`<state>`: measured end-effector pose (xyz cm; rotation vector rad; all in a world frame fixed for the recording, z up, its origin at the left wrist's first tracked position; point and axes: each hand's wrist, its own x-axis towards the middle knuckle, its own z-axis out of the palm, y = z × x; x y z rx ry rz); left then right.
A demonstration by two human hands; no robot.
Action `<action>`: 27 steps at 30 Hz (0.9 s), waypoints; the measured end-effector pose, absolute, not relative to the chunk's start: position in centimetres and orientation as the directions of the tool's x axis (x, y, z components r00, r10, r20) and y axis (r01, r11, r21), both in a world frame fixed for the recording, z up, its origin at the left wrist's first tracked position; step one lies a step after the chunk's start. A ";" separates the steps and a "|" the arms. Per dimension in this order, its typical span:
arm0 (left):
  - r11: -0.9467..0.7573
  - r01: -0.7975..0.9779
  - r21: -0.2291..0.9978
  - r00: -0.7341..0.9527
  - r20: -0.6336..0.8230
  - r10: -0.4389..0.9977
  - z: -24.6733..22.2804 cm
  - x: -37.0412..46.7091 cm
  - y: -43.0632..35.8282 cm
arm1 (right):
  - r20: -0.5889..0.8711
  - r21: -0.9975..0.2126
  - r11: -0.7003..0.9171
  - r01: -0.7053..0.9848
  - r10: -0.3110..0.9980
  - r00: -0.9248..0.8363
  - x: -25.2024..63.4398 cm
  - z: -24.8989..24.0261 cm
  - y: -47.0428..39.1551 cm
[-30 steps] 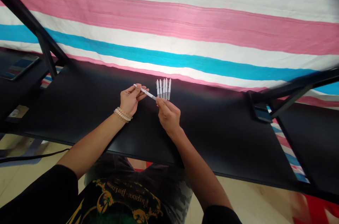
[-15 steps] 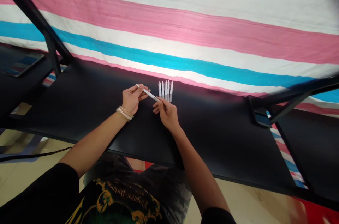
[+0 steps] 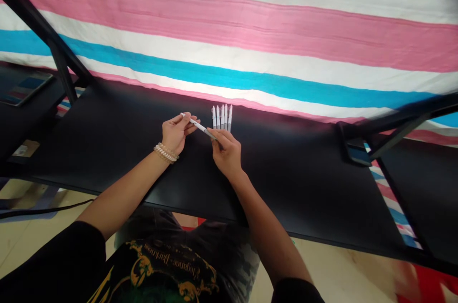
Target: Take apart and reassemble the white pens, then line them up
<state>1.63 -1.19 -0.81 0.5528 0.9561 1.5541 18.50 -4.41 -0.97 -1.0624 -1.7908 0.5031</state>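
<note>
A white pen (image 3: 199,126) with a grey grip slants between my two hands, above the black table. My left hand (image 3: 175,134), with beaded bracelets at the wrist, pinches its clicker end between thumb and finger. At the other end, the fingers of my right hand (image 3: 226,151) are closed around the grey grip, hiding the tip. Several matching white pens (image 3: 222,116) lie side by side on the table just beyond my right hand, clicker ends pointing away from me. Their lower ends are partly covered by that hand.
The black table (image 3: 293,174) runs across the view. Behind it hangs a striped pink, white and blue cloth (image 3: 229,62). Black metal supports (image 3: 59,57) stand at left and right. A dark flat panel (image 3: 25,87) lies at far left, and a cable (image 3: 46,210) crosses below the table.
The fingers of my right hand have closed in further around the pen's grip end. The pen stays between both hands. The whole view has shifted slightly.
</note>
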 end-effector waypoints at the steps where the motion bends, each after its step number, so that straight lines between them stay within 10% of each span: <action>1: -0.004 -0.581 0.814 -0.225 -0.156 0.962 -0.8 1.6 -1.1 | 0.494 -0.772 0.500 0.393 0.861 -0.125 18.5 -1.0 -4.3; 6: -0.031 -0.595 0.803 -0.231 -0.134 0.964 -0.7 1.4 -0.9 | 0.288 -0.933 0.289 0.215 0.957 -0.041 18.3 -1.8 -4.0; 19: -0.026 -0.574 0.818 -0.252 -0.146 0.956 -0.2 1.4 -0.8 | 0.399 -0.886 0.391 0.249 0.917 -0.016 18.6 -1.3 -4.6; 27: 0.133 -0.550 0.824 0.104 -0.090 0.990 0.3 3.0 -2.5 | 0.471 -0.843 0.457 0.283 0.882 -0.019 18.8 -0.7 -4.6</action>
